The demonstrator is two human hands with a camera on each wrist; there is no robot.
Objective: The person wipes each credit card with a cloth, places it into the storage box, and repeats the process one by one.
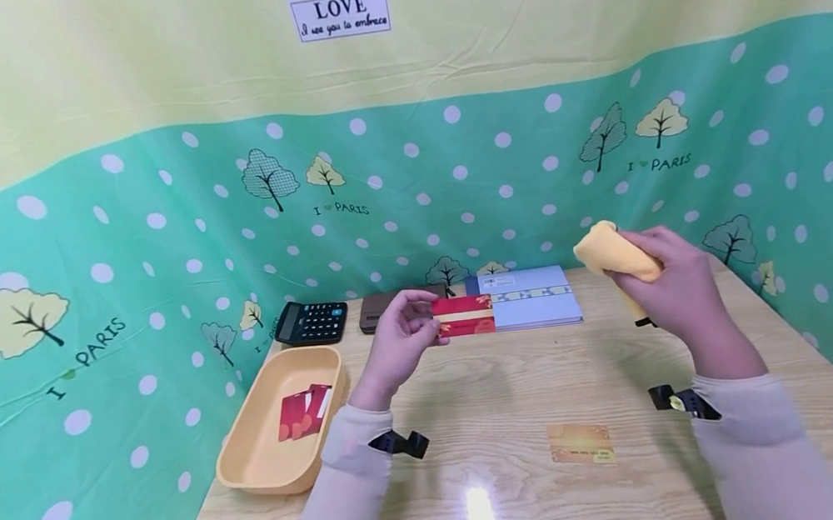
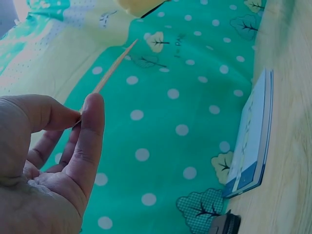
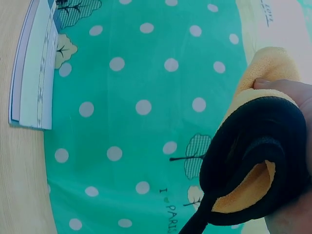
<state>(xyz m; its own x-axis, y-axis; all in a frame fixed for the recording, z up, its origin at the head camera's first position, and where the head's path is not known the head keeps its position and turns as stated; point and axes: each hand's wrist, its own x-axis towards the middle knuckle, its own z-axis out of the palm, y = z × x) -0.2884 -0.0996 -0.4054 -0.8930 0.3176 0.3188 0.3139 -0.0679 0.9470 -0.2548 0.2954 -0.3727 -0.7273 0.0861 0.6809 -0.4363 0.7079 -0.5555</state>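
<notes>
Left hand (image 1: pixel 403 335) pinches red-and-gold card (image 1: pixel 465 316), right hand (image 1: pixel 680 289) grips yellow cloth (image 1: pixel 615 252); between wrists, head view alone shows orange card (image 1: pixel 580 442).

A black calculator (image 1: pixel 312 324) lies beside a brown case (image 1: pixel 376 307); farther to the right there is a pale blue book (image 1: pixel 538 310). Behind them hangs a green dotted curtain (image 1: pixel 399 236).

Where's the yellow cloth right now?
In the head view, the cloth is right of centre, held in the right grip, to the right of the book.
</notes>
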